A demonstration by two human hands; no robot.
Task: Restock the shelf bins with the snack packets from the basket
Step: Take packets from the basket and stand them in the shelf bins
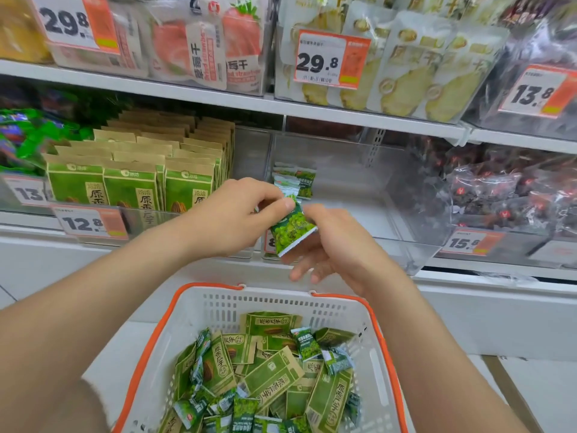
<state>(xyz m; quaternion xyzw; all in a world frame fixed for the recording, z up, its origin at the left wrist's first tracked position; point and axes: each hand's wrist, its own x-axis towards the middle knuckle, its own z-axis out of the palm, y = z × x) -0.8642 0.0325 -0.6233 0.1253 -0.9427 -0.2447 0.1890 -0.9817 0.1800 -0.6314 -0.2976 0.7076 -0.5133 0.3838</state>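
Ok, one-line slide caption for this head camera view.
Restocking: left hand and right hand hold a small green packet in front of a nearly empty clear bin, basket below.

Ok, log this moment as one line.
phase: restocking | left hand: pinches small green packet | right hand: holds same packet | clear bin: few packets | basket: many inside

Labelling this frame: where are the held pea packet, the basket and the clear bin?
pea packet (292, 229), head view, printed front.
basket (265, 303), head view, far perforated wall.
clear bin (349, 207), head view, bare floor.
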